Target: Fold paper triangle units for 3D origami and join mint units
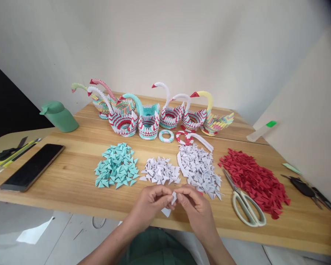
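Note:
Near the table's front edge, my left hand [156, 201] and my right hand [194, 204] pinch one small white folded paper piece [174, 198] between thumbs and fingertips. Another bit of white paper [166, 212] shows just below my left fingers; whether it is held or lies on the table I cannot tell. Just beyond my hands lies a small heap of white paper triangles [161, 171]. A larger white heap [200, 169] is to its right, a teal heap [117, 165] to its left. Red triangles [253, 180] spread farther right.
Scissors [248, 209] lie by the red heap. Several folded-paper swans [124, 123] stand at the back, with a teal-and-white paper ring [166, 136] before them. A phone [33, 167] and a green jug [60, 117] are at left. Keys [302, 187] lie at right.

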A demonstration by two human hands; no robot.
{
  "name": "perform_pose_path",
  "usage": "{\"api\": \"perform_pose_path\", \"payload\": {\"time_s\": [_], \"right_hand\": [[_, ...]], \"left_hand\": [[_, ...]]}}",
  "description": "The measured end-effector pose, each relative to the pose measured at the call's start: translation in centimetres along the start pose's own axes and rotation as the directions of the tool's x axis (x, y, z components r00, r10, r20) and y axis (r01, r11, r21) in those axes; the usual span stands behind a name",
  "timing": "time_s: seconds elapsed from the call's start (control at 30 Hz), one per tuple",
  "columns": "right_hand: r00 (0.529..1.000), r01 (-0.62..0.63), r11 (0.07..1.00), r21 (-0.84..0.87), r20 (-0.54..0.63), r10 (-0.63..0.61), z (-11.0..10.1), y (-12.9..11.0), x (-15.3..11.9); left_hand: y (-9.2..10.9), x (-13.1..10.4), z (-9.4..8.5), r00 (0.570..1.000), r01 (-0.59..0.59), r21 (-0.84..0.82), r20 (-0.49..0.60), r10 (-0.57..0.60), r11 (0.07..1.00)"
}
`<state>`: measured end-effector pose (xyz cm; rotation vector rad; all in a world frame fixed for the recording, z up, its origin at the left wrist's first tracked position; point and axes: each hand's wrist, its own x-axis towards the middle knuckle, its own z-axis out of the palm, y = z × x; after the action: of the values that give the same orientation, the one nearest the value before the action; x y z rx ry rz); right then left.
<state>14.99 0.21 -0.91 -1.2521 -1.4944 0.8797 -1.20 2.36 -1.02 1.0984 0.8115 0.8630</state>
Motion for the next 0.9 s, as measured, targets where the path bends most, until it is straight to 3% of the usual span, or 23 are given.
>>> {"api": "perform_pose_path", "payload": {"time_s": [0.2, 0.27, 0.43, 0.7, 0.8, 0.9], "right_hand": [[1.000, 0.024, 0.999, -0.044, 0.021, -0.023, 0.05, -0.49, 0.16], [1.000, 0.018, 0.999, -0.048, 0.017, -0.018, 0.03, -0.60, 0.17], [0.999, -0.038, 0.999, 0.001, -0.007, 0.038, 0.13, -0.80, 0.12], [0.999, -0.039, 0.998, 0.046, 0.024, 0.038, 0.38, -0.99, 0.12], [0.999, 0.017, 1.000, 0.007, 0.029, -0.017, 0.22, -0.78, 0.11], [0.983, 0.178, 0.981, -0.072, 0.064, -0.174, -0.18, -0.36, 0.11]], "left_hand": [[-0.06, 0.12, 0.16, 0.991, -0.039, 0.182, -0.118, 0.062, 0.982], [0.04, 0.05, 0.14, 0.991, -0.055, 0.216, -0.110, 0.081, 0.975], [-0.05, -0.04, 0.23, 0.999, -0.037, 0.047, -0.037, 0.039, 0.998], [-0.33, 0.25, 0.59, 0.994, -0.024, -0.028, -0.108, 0.020, 0.999], [-0.32, 0.28, 0.50, 0.993, 0.003, -0.102, -0.116, -0.014, 0.995], [-0.12, 0.24, 0.26, 0.993, 0.052, -0.189, -0.090, -0.070, 0.981]]}}
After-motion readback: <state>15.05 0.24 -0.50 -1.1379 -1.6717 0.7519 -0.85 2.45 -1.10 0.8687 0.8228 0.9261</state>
